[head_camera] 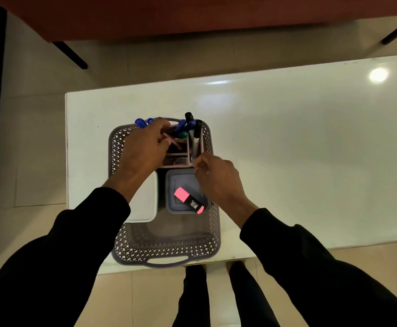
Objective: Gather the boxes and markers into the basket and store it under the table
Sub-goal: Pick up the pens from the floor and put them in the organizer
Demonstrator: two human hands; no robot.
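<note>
A grey perforated basket (169, 244) stands on the white table (287, 149) near its left front corner. Inside at the back sits a pink divided marker holder (181, 161) with blue, black and green markers (194, 131) sticking up. My left hand (145, 149) reaches into the holder's left part, its fingers curled around markers there. My right hand (218, 180) pinches the holder's front right corner. In the basket's middle lie a white box (145, 204) and a grey box (185, 182). A pink highlighter (189, 200) lies on the grey box's lid.
A brown-topped table (169, 15) with black legs stands beyond the white table. Tiled floor (32, 138) lies to the left. My legs (216, 296) show below the table's front edge. The basket's front handle (166, 260) overhangs that edge.
</note>
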